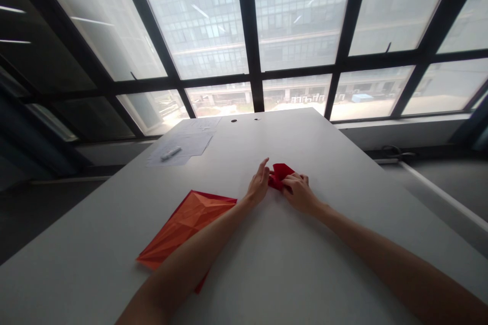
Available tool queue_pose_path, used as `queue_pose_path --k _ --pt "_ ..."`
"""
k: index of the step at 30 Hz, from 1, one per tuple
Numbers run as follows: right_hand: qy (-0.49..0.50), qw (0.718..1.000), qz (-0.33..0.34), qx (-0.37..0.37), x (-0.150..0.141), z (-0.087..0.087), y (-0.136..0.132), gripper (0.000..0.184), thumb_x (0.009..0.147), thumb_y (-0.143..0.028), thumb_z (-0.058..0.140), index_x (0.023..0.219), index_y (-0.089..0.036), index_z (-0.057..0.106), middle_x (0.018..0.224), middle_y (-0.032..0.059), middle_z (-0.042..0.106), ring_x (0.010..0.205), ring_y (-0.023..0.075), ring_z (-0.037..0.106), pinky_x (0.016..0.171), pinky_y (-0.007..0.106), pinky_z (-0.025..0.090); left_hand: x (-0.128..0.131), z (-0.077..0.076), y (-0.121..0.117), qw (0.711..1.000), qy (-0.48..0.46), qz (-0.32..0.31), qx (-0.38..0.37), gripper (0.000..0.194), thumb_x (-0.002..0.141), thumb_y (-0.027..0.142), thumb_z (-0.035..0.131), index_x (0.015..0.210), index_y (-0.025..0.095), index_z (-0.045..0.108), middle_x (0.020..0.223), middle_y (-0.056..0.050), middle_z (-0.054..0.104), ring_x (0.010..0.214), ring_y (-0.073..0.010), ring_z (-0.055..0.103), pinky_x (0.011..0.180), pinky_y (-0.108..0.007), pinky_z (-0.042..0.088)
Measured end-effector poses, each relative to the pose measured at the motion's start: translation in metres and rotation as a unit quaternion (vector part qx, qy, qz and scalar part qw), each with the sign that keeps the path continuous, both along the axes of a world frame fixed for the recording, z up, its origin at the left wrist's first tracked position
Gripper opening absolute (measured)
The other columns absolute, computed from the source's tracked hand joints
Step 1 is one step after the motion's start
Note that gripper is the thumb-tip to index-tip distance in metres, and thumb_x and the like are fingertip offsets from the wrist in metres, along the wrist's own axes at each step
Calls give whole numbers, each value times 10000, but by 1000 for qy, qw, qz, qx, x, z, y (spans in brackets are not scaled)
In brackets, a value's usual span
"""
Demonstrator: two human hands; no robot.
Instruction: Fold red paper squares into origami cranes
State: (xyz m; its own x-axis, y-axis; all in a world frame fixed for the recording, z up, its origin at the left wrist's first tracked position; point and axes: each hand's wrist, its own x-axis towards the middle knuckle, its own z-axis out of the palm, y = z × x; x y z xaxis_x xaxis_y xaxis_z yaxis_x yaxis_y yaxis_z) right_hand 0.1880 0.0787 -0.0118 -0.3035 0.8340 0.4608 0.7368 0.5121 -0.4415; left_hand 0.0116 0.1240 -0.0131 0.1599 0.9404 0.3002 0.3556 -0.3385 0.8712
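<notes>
A small piece of folded red paper (pixel 280 174) is between my two hands, around the middle of the white table. My left hand (pixel 259 183) is at its left side, one finger pointing up and away while the others close at the paper's edge. From the right, my right hand (pixel 299 190) grips the paper with curled fingers. The fingers cover part of the folds. Under and beside my left forearm lies a creased orange sheet (pixel 190 221) with red paper showing at its borders.
White printed sheets (pixel 183 144) lie at the table's far left, with a white marker-like tube (pixel 171 153) on them. Two small round holes are near the far edge of the table (pixel 282 132). Large windows stand beyond it.
</notes>
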Motion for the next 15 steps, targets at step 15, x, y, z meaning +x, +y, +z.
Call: queue_pose_path --k 15 --pt "6 1000 -5 9 7 0 8 225 944 -272 515 827 -212 698 883 42 722 873 204 615 805 333 373 2 7 0 998 10 -50 39 435 946 522 483 1140 181 671 1075 -83 721 965 -216 661 885 -345 516"
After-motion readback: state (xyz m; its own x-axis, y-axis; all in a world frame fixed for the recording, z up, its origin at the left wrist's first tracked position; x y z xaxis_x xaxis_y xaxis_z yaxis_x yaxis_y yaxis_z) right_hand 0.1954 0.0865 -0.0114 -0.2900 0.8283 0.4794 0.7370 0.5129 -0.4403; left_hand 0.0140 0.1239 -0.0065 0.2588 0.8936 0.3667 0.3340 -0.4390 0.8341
